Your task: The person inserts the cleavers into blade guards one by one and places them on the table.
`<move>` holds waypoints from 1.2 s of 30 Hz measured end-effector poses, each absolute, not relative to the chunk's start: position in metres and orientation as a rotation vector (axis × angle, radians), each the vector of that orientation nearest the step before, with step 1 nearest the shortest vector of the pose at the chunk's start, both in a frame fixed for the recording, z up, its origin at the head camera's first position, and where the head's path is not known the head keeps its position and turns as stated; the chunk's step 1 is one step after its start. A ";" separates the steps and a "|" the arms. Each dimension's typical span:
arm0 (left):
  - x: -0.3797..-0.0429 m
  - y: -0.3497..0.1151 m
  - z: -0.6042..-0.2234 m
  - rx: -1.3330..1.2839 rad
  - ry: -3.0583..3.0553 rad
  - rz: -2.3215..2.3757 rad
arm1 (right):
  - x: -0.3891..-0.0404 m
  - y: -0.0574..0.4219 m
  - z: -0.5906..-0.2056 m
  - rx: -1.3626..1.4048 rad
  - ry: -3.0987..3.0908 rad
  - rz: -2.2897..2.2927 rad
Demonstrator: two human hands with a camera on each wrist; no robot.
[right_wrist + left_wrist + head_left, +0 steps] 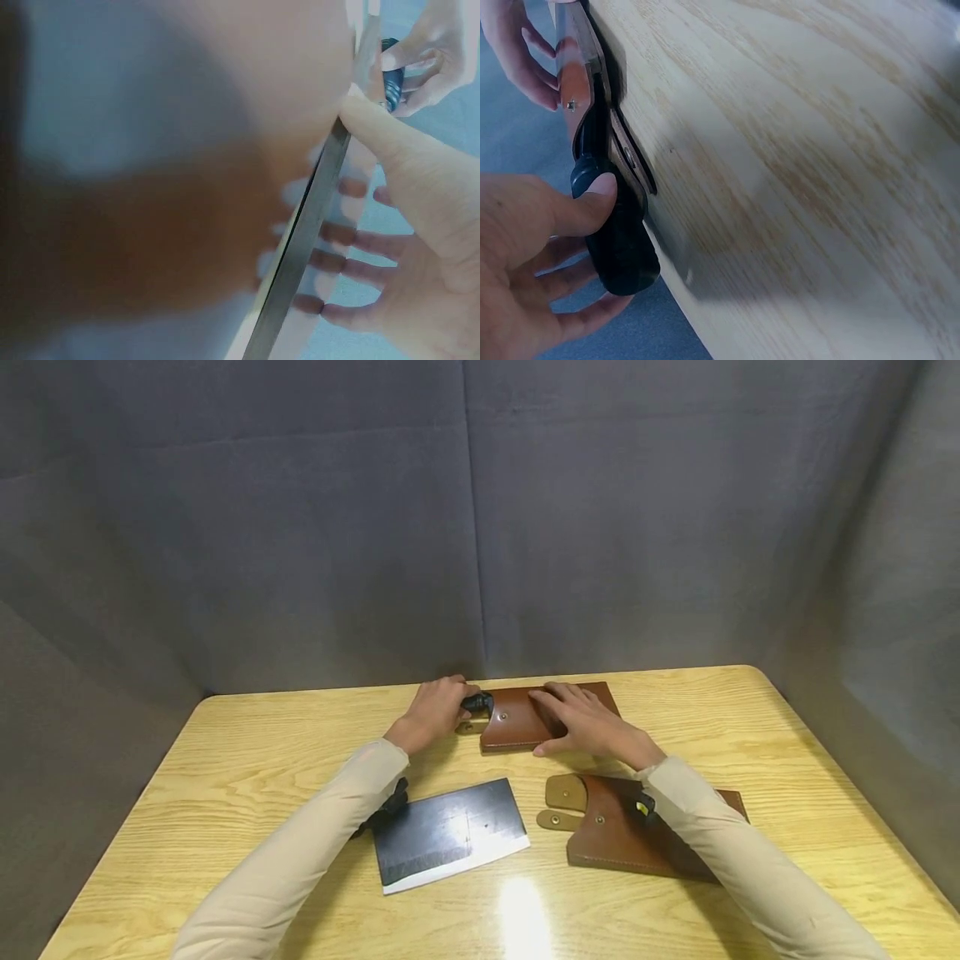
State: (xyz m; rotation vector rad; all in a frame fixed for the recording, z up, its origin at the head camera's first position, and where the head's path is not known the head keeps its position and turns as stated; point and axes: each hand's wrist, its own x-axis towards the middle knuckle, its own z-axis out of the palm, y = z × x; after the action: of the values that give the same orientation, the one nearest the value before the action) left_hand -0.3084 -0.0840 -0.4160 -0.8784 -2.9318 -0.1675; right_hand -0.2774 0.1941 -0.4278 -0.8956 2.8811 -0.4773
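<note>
A brown leather sheath (517,731) lies at the back of the table with a black-handled cleaver in it, the blade hidden by the leather. My left hand (438,706) holds the black handle (622,247), thumb on one side and fingers beneath. My right hand (592,722) rests on the sheath with spread fingers, its thumb along the near edge. A bare cleaver (453,831) lies flat in front, bright edge toward me, its handle partly behind my left forearm. A second brown sheath (622,827) lies under my right forearm, its tan snap strap (558,820) undone.
The light wood table (247,793) ends at a grey curtain (337,568) behind the back sheath. Grey cloth (885,635) also hangs on the right side.
</note>
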 end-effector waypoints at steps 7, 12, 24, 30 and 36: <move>-0.313 -0.075 -0.414 -0.912 -2.916 -0.155 | -0.269 0.204 -0.424 -0.840 2.926 -0.547; -0.313 -0.067 -0.416 -0.893 -2.939 -0.136 | -0.256 0.212 -0.418 -0.931 2.986 -0.580; -0.311 -0.068 -0.416 -0.897 -2.880 -0.149 | -0.226 0.218 -0.396 -1.009 2.966 -0.583; -0.310 -0.069 -0.415 -0.901 -2.873 -0.121 | -0.218 0.223 -0.398 -0.989 2.950 -0.595; -0.309 -0.068 -0.414 -0.904 -2.870 -0.121 | -0.211 0.227 -0.399 -0.980 2.946 -0.571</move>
State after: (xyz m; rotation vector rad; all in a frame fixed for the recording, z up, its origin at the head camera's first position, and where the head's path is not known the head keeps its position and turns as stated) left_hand -0.3085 -0.0682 -0.4139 -0.9040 -2.8701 -0.1215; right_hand -0.2111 0.2268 -0.3987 -0.9795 2.9461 -0.5708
